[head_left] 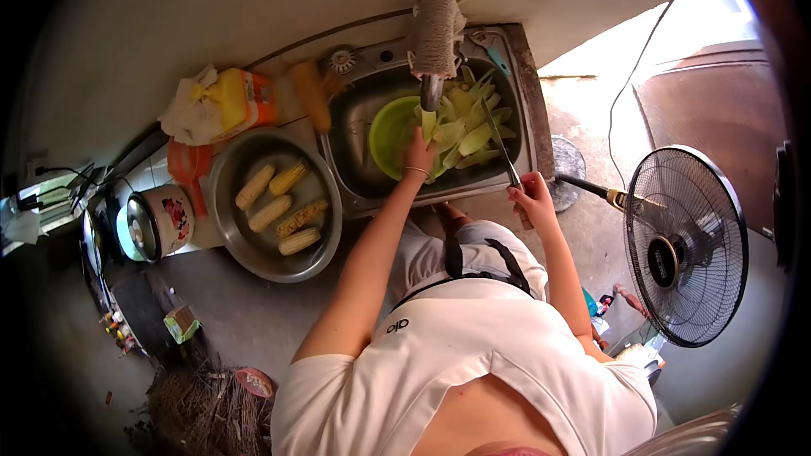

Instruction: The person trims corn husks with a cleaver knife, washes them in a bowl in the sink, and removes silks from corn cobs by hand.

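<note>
My left hand point(420, 154) is closed around a pale green piece of corn point(429, 123), held under the spout over the sink. Whether it is a whole ear or only husk is hard to tell. A green plastic basin point(382, 137) sits in the steel sink point(348, 148) just beneath that hand. Loose corn husks point(473, 118) are heaped on the sink's right side. My right hand point(534, 200) grips the handle of a knife point(500, 139), its long blade pointing up and left across the husks.
Left of the sink, a large metal bowl point(321, 253) holds several husked corn cobs point(270, 213). A cloth-wrapped faucet point(436, 21) overhangs the sink. Behind the bowl are a yellow-and-orange container point(241, 100) and a red plastic scoop point(187, 171). A standing fan point(686, 245) is at right.
</note>
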Action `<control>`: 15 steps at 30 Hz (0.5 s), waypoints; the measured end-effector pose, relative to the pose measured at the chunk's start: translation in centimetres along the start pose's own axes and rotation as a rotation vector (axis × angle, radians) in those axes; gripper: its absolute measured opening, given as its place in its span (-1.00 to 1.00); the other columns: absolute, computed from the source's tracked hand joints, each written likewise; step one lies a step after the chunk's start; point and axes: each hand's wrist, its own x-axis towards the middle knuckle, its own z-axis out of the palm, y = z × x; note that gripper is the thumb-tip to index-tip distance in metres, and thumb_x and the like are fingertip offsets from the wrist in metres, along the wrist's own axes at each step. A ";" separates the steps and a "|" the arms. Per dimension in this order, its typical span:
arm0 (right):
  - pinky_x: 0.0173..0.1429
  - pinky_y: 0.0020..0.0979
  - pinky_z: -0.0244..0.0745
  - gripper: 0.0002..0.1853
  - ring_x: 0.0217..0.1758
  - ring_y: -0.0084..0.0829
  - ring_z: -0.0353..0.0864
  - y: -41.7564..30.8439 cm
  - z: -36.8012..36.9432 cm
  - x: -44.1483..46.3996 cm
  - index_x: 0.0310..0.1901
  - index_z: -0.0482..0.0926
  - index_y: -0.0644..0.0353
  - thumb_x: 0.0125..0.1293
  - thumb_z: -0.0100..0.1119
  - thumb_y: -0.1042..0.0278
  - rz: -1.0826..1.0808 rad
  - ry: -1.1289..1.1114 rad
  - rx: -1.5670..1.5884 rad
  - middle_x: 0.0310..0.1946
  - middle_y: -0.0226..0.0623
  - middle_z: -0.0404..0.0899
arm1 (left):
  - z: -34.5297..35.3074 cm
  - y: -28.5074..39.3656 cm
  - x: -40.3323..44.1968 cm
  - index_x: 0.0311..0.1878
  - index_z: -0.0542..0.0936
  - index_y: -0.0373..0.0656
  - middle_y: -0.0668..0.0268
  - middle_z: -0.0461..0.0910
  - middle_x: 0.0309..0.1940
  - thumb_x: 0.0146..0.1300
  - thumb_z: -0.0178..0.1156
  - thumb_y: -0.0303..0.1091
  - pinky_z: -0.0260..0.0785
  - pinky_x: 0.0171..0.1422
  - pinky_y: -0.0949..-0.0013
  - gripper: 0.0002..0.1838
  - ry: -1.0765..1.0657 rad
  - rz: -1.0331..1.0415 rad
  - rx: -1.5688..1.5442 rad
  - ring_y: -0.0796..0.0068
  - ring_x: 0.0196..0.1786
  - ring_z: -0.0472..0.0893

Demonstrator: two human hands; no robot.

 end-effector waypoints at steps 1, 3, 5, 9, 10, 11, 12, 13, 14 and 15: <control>-0.49 -0.51 0.42 -0.70 -0.48 -0.58 0.46 0.1 0.4 0.1 -0.18 0.32 0.23 0.15 0.26 0.49 0.001 -0.012 -0.001 -0.43 -0.34 0.49 | 0.3 0.0 -0.4 0.32 0.15 -0.11 -0.08 0.56 -0.11 0.20 0.17 -0.26 0.42 -0.13 0.04 -0.35 0.026 0.080 -0.035 -0.07 -0.13 0.57; -0.42 -0.51 0.40 -0.69 -0.42 -0.58 0.46 0.4 1.2 -0.1 -0.14 0.31 0.21 0.15 0.23 0.49 -0.101 0.004 -0.185 -0.39 -0.36 0.48 | 0.8 -0.7 -0.7 0.31 0.18 -0.15 -0.04 0.54 -0.05 0.19 0.20 -0.23 0.43 -0.06 0.11 -0.34 0.036 0.050 -0.107 -0.01 -0.05 0.57; -0.16 -0.35 0.41 -0.61 -0.25 -0.34 0.49 1.6 2.2 0.6 -0.07 0.29 0.23 0.11 0.22 0.43 -0.306 0.028 -0.440 -0.29 -0.17 0.46 | 1.6 -2.0 -0.3 0.34 0.16 -0.16 0.10 0.42 0.18 0.22 0.20 -0.16 0.39 0.08 0.17 -0.31 -0.070 0.040 -0.535 0.09 0.11 0.49; -0.07 -0.21 0.41 -0.59 -0.15 -0.01 0.49 1.4 5.6 2.2 -0.05 0.28 0.27 0.10 0.19 0.42 -0.364 -0.041 -0.585 -0.25 0.04 0.45 | -1.0 -1.1 -2.1 0.32 0.21 -0.17 0.20 0.36 0.23 0.21 0.19 0.02 0.37 0.12 0.24 -0.27 0.006 -0.038 -0.375 0.19 0.13 0.47; -0.05 -0.24 0.40 -0.57 -0.19 -0.04 0.47 1.9 6.6 2.7 -0.02 0.26 0.23 0.10 0.23 0.46 -0.361 -0.074 -0.599 -0.25 -0.02 0.43 | -2.4 -0.7 -3.0 0.33 0.21 -0.19 0.18 0.35 0.22 0.19 0.20 0.03 0.39 0.08 0.26 -0.25 -0.100 -0.187 -0.591 0.22 0.17 0.45; -0.05 -0.21 0.41 -0.54 -0.15 0.00 0.48 3.0 7.5 3.6 -0.01 0.26 0.26 0.08 0.24 0.47 -0.406 -0.078 -0.644 -0.23 0.02 0.44 | -3.6 -0.2 -4.0 0.34 0.22 -0.20 0.15 0.34 0.22 0.18 0.22 0.05 0.42 0.04 0.28 -0.22 -0.209 -0.336 -0.806 0.24 0.21 0.42; -0.04 -0.20 0.41 -0.53 -0.12 0.02 0.48 3.0 8.6 3.9 -0.01 0.26 0.28 0.07 0.23 0.47 -0.466 -0.098 -0.683 -0.22 0.04 0.45 | -4.7 1.0 -5.3 0.34 0.22 -0.20 0.15 0.34 0.22 0.18 0.22 0.05 0.42 0.04 0.28 -0.22 -0.203 -0.337 -0.813 0.24 0.21 0.42; -0.03 -0.18 0.41 -0.53 -0.10 0.05 0.48 2.9 9.7 4.0 0.00 0.26 0.30 0.06 0.23 0.47 -0.525 -0.119 -0.721 -0.21 0.06 0.46 | -5.9 2.4 -6.8 0.25 0.30 -0.15 0.21 0.40 0.13 0.21 0.19 0.04 0.41 0.05 0.29 -0.34 -0.325 -0.437 -0.950 0.33 0.13 0.47; -0.02 -0.17 0.41 -0.53 -0.08 0.07 0.47 2.8 10.7 4.0 -0.02 0.26 0.31 0.05 0.23 0.48 -0.560 -0.187 -0.707 -0.19 0.08 0.46 | -6.5 3.1 -7.8 0.16 0.39 -0.10 0.28 0.45 0.05 0.24 0.16 0.04 0.41 0.05 0.30 -0.46 -0.450 -0.535 -1.084 0.41 0.04 0.53; -0.01 -0.15 0.41 -0.54 -0.06 0.08 0.47 2.8 11.6 4.0 -0.03 0.25 0.33 0.05 0.23 0.48 -0.594 -0.253 -0.691 -0.18 0.10 0.46 | -6.2 2.8 -8.1 0.16 0.39 -0.10 0.28 0.45 0.05 0.24 0.16 0.04 0.41 0.05 0.30 -0.46 -0.444 -0.535 -1.089 0.41 0.04 0.53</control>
